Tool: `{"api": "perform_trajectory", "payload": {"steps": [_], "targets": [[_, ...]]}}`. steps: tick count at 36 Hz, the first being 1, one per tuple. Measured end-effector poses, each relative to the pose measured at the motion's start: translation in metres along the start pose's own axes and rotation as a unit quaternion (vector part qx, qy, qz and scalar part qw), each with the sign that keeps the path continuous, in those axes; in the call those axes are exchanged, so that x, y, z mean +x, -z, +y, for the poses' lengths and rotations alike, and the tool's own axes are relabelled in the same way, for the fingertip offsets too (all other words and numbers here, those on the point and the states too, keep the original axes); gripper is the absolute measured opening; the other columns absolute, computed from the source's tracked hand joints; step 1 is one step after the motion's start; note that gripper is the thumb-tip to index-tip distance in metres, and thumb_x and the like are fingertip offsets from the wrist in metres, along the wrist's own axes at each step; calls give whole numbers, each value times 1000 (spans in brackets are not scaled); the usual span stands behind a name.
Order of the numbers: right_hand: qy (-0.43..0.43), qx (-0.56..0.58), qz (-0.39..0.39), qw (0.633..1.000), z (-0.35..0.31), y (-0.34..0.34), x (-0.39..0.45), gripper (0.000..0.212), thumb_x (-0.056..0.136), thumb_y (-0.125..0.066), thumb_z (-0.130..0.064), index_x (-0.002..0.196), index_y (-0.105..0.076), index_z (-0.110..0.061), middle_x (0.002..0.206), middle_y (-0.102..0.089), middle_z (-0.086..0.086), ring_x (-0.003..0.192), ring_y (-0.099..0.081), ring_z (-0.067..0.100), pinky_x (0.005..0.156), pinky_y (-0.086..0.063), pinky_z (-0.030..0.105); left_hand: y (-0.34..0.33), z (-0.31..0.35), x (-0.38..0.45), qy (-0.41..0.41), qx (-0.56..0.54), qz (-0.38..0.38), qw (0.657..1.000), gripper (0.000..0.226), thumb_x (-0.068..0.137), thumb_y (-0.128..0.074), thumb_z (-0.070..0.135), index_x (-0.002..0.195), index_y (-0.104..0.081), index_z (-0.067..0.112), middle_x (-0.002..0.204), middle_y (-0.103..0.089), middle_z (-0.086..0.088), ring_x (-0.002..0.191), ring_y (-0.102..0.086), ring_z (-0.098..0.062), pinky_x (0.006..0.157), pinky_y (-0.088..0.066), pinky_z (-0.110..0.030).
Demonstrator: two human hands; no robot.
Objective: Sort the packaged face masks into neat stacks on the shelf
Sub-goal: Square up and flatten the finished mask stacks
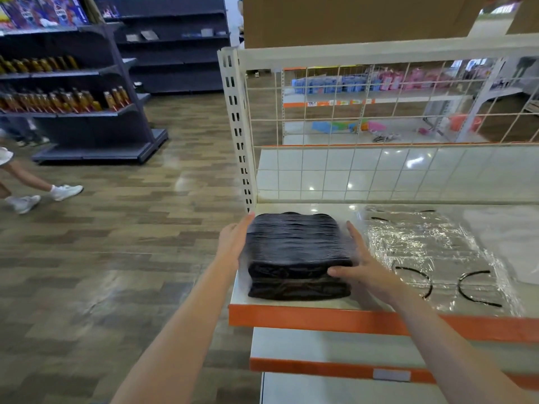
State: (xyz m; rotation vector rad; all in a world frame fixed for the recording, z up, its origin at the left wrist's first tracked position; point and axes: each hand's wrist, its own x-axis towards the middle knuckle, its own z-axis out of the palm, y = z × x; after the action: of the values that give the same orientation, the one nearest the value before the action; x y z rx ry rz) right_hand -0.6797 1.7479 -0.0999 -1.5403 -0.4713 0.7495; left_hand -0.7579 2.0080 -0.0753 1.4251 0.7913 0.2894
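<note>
Left hand [233,243] and right hand [361,266], fingers straight, press black mask stack [297,252] between them.

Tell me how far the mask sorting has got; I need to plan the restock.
Done: one stack of black masks in clear plastic wrap stands at the left end of the white shelf with the orange front edge. In hand: the left hand and right hand press flat against its sides, squaring it. Left: loose clear-wrapped packs with black ear loops lie spread out to the right, unstacked.
</note>
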Motion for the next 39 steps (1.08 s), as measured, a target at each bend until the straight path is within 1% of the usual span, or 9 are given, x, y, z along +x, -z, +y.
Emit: {"api": "perform_trajectory", "payload": {"steps": [5,12,15,18,21,28,31,34,39], "targets": [[-18,-50,-21,998,-7,4,-3,135,50,-91,-18,144,0,-49,137,-53,2,121,-55,15,111,-32,47,-2,9,4,-3,24,20,1000,23,89,-63,36,84,-51,17,88,-53,5,97,-45,-16,81,-36,-27],[-25,-121,-21,992,-14,7,1,126,38,-92,-48,129,-7,-66,150,-34,12,137,-36,27,114,-22,50,-1,17,6,-92,126,9,988,25,90,-59,40,108,-61,24,115,-60,4,109,-56,-17,95,-43,-32],[-22,-134,-12,991,-17,6,0,121,47,-91,-34,133,-8,-57,147,-37,11,135,-36,26,114,-23,45,-3,21,4,-114,265,23,957,39,93,-48,51,111,-64,22,109,-62,2,108,-55,-19,86,-41,-29],[-9,-132,-8,991,-17,7,-1,107,60,-84,-7,139,-17,-36,138,-46,5,121,-49,14,108,-35,35,-4,22,5,-83,275,37,957,38,94,-44,52,65,-46,27,70,-51,5,72,-50,-19,59,-33,-23],[7,-151,-15,988,-15,9,-1,89,64,-81,1,130,-30,-30,130,-47,-4,116,-49,4,100,-43,27,-2,20,11,-69,271,47,959,31,92,-47,33,65,-43,20,66,-43,4,68,-43,-19,60,-31,-29],[10,-173,-28,984,-16,12,4,83,66,-77,9,130,-30,-16,106,-62,-4,97,-61,0,79,-46,12,-23,42,10,-283,486,-12,826,32,98,-36,32,93,-61,13,92,-65,-2,89,-61,-20,81,-49,-33],[11,-166,-24,986,-16,12,5,87,66,-77,10,135,-29,-16,109,-58,-7,96,-59,-5,78,-46,8,-38,48,4,-301,600,-113,733,51,99,-26,51,133,-48,20,133,-56,-2,124,-50,-22,111,-31,-44],[20,-173,-30,984,-18,11,6,94,67,-75,12,140,-25,-17,109,-53,-8,94,-57,-12,77,-45,5,-47,45,4,-226,693,-178,661,66,93,-10,64,147,-26,30,148,-38,-9,137,-33,-28,115,-15,-52],[2,-171,-58,984,-19,12,7,74,65,-81,-4,121,-39,-28,145,-37,5,116,-47,2,82,-40,10,-53,47,0,-268,668,-160,675,75,88,-9,70,151,-10,29,155,-25,-8,144,-20,-26,117,-3,-54]]}}
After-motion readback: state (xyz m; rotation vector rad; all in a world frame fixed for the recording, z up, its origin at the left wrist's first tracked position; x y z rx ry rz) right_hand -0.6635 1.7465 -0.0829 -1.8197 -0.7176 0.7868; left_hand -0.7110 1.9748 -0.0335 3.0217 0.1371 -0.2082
